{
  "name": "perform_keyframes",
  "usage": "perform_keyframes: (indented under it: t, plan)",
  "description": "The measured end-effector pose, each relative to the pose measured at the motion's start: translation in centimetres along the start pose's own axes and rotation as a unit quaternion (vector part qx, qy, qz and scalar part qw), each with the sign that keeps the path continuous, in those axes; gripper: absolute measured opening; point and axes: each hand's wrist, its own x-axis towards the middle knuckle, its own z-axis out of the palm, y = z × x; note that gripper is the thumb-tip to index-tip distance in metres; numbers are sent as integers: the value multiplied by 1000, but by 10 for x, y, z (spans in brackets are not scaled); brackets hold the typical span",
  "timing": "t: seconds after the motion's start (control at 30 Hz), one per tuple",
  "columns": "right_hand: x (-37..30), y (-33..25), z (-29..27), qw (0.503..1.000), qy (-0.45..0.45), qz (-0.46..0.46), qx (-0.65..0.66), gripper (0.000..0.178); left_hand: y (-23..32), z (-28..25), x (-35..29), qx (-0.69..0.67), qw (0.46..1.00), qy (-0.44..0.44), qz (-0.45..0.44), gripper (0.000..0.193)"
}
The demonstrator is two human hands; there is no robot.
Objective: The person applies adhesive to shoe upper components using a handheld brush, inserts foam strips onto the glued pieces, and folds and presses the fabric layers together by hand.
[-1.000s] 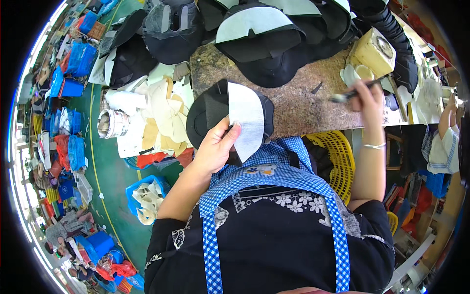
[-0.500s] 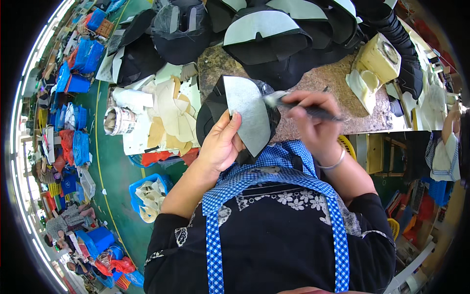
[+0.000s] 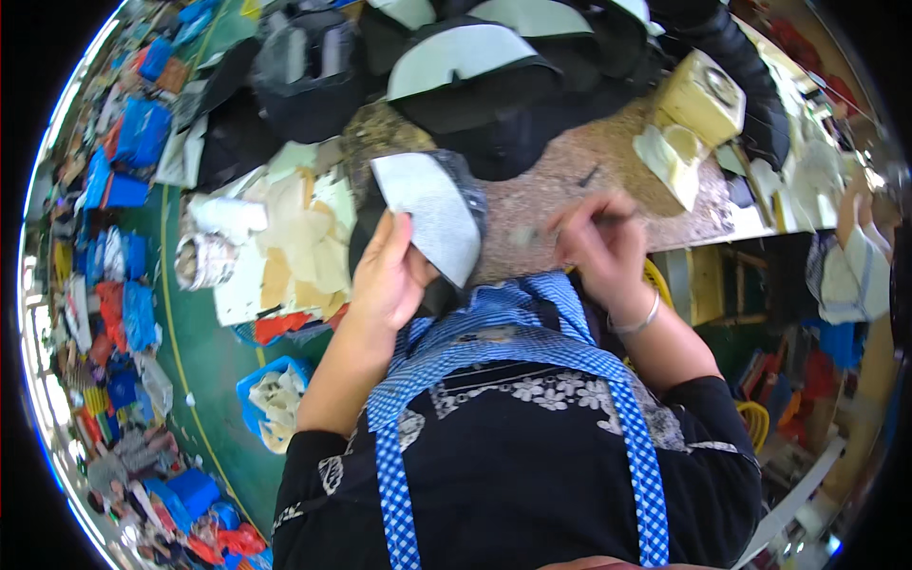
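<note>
My left hand (image 3: 388, 275) pinches a curved black piece (image 3: 366, 223), thumb on top and fingers underneath. A white, fabric-like panel (image 3: 427, 204) lies over its upper face, and dark crinkled material shows along its right edge. My right hand (image 3: 603, 252) is apart from the piece, above the worktop's front edge, with its fingers bent and smeared by motion. No brush handle shows clearly in that hand. A faint greyish blur lies left of its fingertips; I cannot make out what it is.
Several black pieces with white panels (image 3: 465, 62) are heaped along the back of the worktop (image 3: 532, 204). A cream container (image 3: 703, 90) stands at the right. Pale scraps (image 3: 304, 237) and a paper-wrapped tub (image 3: 204, 258) are at the left. A blue basket (image 3: 252, 394) is on the floor.
The brush that my right hand held against the white panel no longer shows clearly. That hand has drawn away from the piece. My left hand still holds the piece; the whole view has shifted.
</note>
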Motion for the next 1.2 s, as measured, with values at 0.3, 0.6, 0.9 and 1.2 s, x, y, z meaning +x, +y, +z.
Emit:
perform_keyframes:
  t: [0.3,0.6,0.9,1.2]
  plan:
    - [50,-11,-156,788,331,-41,-518,34,-29,-13,-14,802,521,-32,289,55]
    - [37,-17,-154,952,260,119,-113,15,19,3,-36,174,978,-21,110,36]
    - [31,-41,61,949,-144,-262,-102,16,26,23,-46,-51,996,-37,60,38]
    - [23,-49,83,938,-234,-241,-87,21,28,24,-40,-68,996,-17,60,41]
